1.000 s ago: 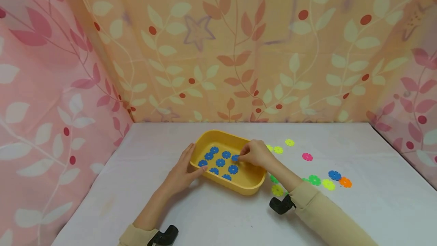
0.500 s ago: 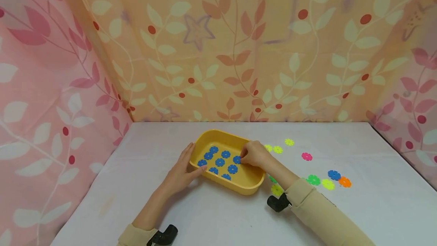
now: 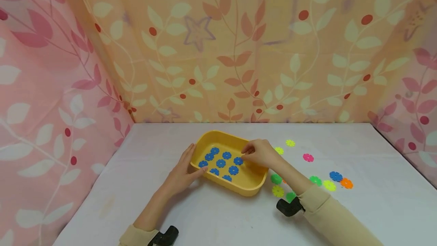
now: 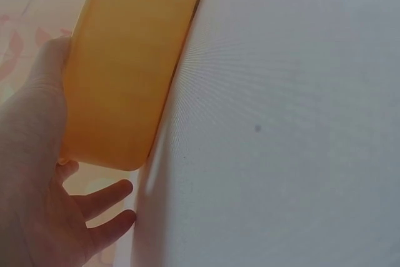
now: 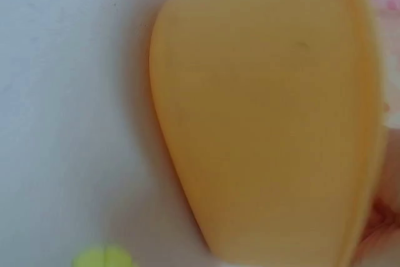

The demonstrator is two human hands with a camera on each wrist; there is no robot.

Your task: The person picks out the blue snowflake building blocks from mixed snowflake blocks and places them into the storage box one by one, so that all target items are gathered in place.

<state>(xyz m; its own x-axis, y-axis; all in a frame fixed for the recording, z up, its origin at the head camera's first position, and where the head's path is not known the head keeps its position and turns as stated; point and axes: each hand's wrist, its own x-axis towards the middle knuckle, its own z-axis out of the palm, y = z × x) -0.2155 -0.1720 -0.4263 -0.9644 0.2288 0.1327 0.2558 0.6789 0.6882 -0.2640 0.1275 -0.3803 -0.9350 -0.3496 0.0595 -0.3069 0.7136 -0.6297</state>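
Observation:
A yellow plastic tray (image 3: 249, 191) stands on the table at a slant. My left hand (image 3: 181, 173) grips its left end, thumb over the near rim and fingers along the outer wall; in the left wrist view that hand (image 4: 44, 173) shows beside the tray's side (image 4: 125, 73). Several blue notched snowflake discs (image 3: 220, 163) lie inside. Over the tray's right side, my right hand (image 3: 261, 154) hovers with bent, slightly parted fingertips beside the rightmost blue disc (image 3: 238, 161), which lies on the tray floor. The tray's outer wall (image 5: 262, 117) mostly hides the right hand (image 5: 384, 211) in the right wrist view.
Loose discs are scattered right of the tray: pink (image 3: 308, 157), yellow (image 3: 329, 185), green (image 3: 315, 180), blue (image 3: 336, 176) and orange (image 3: 346, 183). Some lie close to the tray and the right forearm. A floral curtain (image 3: 235, 48) closes off the table's (image 3: 218, 219) far side.
The rightmost blue disc, pinched earlier by my right hand, has shifted slightly right and now lies apart on the tray floor. The right hand has drawn back a little; the left keeps its grip.

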